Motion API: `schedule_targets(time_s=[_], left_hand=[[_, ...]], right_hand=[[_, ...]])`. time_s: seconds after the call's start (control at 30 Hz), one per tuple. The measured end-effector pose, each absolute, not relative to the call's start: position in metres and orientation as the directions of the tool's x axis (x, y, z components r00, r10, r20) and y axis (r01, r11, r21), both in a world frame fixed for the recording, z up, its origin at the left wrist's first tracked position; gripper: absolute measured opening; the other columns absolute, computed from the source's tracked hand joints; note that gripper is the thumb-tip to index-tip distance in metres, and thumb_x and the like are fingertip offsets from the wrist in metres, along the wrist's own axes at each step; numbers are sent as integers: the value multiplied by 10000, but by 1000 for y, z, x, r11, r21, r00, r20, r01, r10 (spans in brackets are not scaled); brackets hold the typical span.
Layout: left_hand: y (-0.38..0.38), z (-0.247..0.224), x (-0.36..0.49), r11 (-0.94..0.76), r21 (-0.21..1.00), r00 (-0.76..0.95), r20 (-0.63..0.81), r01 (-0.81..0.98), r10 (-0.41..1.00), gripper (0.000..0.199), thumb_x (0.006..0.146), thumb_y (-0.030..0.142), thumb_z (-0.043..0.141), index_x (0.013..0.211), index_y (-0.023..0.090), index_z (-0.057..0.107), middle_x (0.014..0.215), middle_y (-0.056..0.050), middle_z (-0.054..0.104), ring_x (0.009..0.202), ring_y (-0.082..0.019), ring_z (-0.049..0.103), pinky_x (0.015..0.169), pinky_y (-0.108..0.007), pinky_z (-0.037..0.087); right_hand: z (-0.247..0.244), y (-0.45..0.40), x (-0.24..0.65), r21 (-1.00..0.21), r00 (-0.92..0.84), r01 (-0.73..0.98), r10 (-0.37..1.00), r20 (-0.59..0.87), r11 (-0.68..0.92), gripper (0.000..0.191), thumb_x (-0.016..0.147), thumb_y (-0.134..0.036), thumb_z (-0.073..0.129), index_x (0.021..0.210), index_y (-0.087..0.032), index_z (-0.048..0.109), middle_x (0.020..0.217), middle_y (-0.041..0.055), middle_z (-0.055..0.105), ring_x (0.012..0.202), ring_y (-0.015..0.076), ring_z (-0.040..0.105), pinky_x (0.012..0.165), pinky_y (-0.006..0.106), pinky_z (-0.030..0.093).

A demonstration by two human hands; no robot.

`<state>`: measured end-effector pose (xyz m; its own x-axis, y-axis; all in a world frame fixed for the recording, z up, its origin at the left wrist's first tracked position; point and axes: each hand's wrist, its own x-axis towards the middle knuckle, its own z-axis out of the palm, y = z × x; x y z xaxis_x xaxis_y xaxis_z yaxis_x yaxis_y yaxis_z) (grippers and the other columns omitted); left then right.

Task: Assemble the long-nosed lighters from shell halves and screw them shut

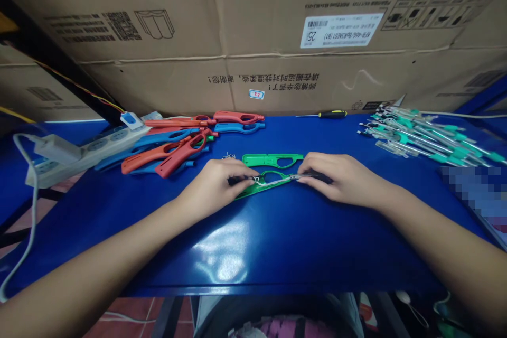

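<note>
Two green plastic shell halves lie on the blue table; the farther green half [273, 160] is untouched. Nearer to me, the other green half [273, 184] has thin white wires over it. My left hand [229, 179] pinches a small black part at this half's left end, beside the wires. My right hand [336, 177] is closed on a dark-handled tool [317, 175], whose metal tip reaches the half's right end. The fingers partly hide both held items.
Red and blue handle shells [186, 156] are piled at the left beside a white power strip [99, 145]. A screwdriver [332, 114] lies at the back. Clear-and-teal rods [431, 134] are heaped at the right. A cardboard wall [261, 37] stands behind the blue table [277, 253].
</note>
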<state>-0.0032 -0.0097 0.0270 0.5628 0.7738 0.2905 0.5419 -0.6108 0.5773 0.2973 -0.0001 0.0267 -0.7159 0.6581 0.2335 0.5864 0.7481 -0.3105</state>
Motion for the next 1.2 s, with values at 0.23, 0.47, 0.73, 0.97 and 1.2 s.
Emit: schedule_targets(time_s=[0.23, 0.47, 0.73, 0.97, 1.2], left_hand=[[-11, 20, 0, -643, 553, 580, 317, 530, 750, 174, 920, 157, 638, 1028, 165, 774, 973, -79, 742, 853, -179, 696, 755, -294, 555], [-12, 22, 1, -650, 543, 599, 301, 532, 742, 207, 927, 126, 614, 1046, 182, 775, 983, -76, 738, 876, -183, 703, 787, -307, 568], [-12, 18, 0, -664, 529, 617, 299, 528, 728, 204, 941, 130, 600, 1053, 176, 764, 1024, -73, 767, 949, -206, 719, 870, -349, 583], [-11, 14, 1, -687, 501, 614, 336, 526, 715, 208, 949, 150, 604, 1084, 168, 761, 1012, -81, 777, 934, -211, 720, 858, -349, 584], [-9, 11, 2, -705, 496, 612, 369, 507, 699, 220, 965, 181, 583, 1099, 187, 758, 998, -78, 776, 924, -204, 712, 848, -349, 585]], right_hand=[[24, 3, 297, -309, -732, 578, 647, 214, 756, 221, 1031, -352, 478, 1055, -216, 651, 1016, 48, 697, 884, 171, 659, 710, 279, 475], [21, 4, 297, -242, -735, 588, 635, 236, 771, 237, 1025, -351, 495, 1046, -217, 689, 1067, 60, 688, 869, 174, 675, 700, 282, 489], [22, 4, 296, -222, -725, 592, 632, 273, 775, 249, 1025, -350, 499, 1046, -219, 710, 1044, 56, 714, 871, 171, 689, 693, 275, 494], [21, 3, 298, -151, -735, 595, 611, 296, 789, 237, 1010, -336, 536, 998, -230, 747, 1008, 37, 742, 867, 170, 706, 687, 271, 487], [23, 3, 297, -111, -734, 605, 607, 306, 788, 236, 1005, -324, 546, 992, -241, 767, 992, 37, 754, 850, 167, 711, 669, 270, 487]])
